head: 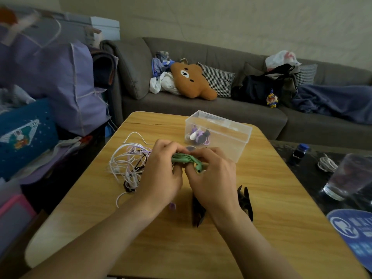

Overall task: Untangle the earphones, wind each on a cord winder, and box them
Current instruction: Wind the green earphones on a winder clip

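One green earphone cord [184,158] in hand, bunched into a tight bundle just above the light wooden tabletop [281,198] and seemingly near the end of winding. Pinched at one end by curled fingers of the left hand [161,174]; gripped at the other by the right hand [211,176], a green earbud poking out beneath its fingers. Whether a winder sits inside the bundle: cannot tell.

Already boxed, by the look of it: a few wound purple, white and dark bundles [198,135] in the clear plastic lidless box [239,137] just beyond the hands. Still to do: a loose tangle of white, pale purple and black cords [128,164] left of the hands, touching the table. Probably spare: two dark winder-like pieces [244,200] near the right wrist, and a small purple piece [172,206] under the left. Roughly midway, as a judgement.
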